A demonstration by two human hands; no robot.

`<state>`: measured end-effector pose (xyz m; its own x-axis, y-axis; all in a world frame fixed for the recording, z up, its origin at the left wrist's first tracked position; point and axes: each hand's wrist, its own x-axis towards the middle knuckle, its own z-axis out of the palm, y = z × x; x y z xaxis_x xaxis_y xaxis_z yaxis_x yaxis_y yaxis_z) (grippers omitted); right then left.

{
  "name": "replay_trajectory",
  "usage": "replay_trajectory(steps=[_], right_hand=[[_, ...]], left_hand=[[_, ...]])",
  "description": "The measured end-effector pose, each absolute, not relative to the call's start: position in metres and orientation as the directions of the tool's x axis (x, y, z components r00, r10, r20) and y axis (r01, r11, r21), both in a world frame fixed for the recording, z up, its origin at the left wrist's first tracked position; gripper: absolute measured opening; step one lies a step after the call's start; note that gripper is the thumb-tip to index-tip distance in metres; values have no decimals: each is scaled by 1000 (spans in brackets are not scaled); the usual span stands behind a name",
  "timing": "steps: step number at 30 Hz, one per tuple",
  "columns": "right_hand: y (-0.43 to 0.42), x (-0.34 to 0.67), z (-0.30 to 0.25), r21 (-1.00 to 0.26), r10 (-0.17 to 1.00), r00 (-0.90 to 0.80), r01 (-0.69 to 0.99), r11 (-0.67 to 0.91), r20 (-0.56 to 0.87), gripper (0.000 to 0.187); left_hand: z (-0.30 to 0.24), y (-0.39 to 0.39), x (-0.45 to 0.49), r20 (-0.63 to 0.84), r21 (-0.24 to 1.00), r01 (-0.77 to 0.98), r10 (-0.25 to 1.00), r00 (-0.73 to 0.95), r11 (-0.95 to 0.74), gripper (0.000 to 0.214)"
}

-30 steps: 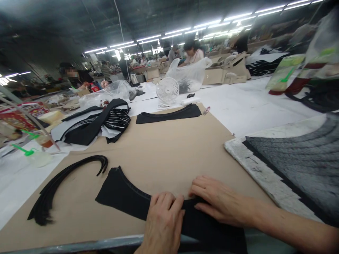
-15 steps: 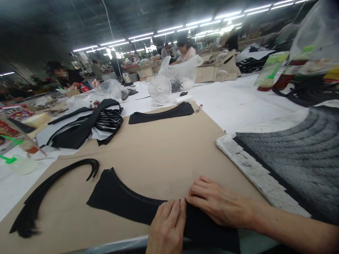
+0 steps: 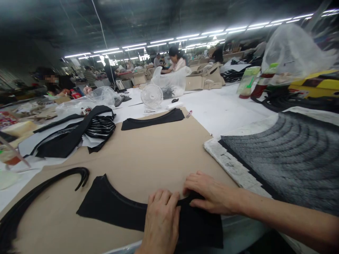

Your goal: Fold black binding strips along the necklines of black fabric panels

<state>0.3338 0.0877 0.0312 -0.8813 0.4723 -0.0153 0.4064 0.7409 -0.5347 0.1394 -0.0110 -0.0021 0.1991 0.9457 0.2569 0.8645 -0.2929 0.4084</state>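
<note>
A curved black fabric piece [image 3: 119, 208] lies at the near edge of the brown work sheet, its concave edge facing away from me. My left hand [image 3: 161, 218] rests palm down on the middle of this piece, its fingers laid over the curved edge. Just to the right, my right hand [image 3: 206, 192] pinches the same edge between thumb and curled fingers. A small part of the piece bunches dark beneath that thumb. Both hands hide some of the edge. Left of the piece lies a bundle of thin black strips [image 3: 50, 185].
Another curved black piece [image 3: 153, 119] lies farther back, near a white fan [image 3: 152, 96]. Black and striped pieces [image 3: 71, 135] are heaped at left. A stack of grey-black curved pieces [image 3: 286, 151] sits at right. Bottles [image 3: 249, 83] and a yellow box [image 3: 315, 86] stand behind it.
The view has swung slightly right. My right hand has shifted along the curved edge and its thumb now shows over the fabric. My left hand's fingers have spread a little.
</note>
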Motion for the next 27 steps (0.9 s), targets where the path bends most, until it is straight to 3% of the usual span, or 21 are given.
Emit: replay_trajectory(steps=[4,7,10,16,21,27], right_hand=[[91,336,29,-550,476,-879,413,726,-32,16],[92,340,26,-510,461,-888,391,766,11,15],[92,346,21,-423,401,-913,333,843,80,19],[91,354,14,-306,318,-939,266,914,133,27],[94,357,15,-364,366,-924,303,880,114,24],[103,358,22,-530,423,-904,328,782,65,17]], left_hand=[[2,-1,156,198,522,809,961,194,-271,40],[-1,0,160,203,521,796,951,235,-308,42],[-12,-5,159,243,425,824,924,294,-374,43],[-47,-17,146,370,97,838,801,470,-537,64],[-54,-18,143,397,13,836,770,500,-549,65],[-45,-16,144,361,118,822,795,488,-558,58]])
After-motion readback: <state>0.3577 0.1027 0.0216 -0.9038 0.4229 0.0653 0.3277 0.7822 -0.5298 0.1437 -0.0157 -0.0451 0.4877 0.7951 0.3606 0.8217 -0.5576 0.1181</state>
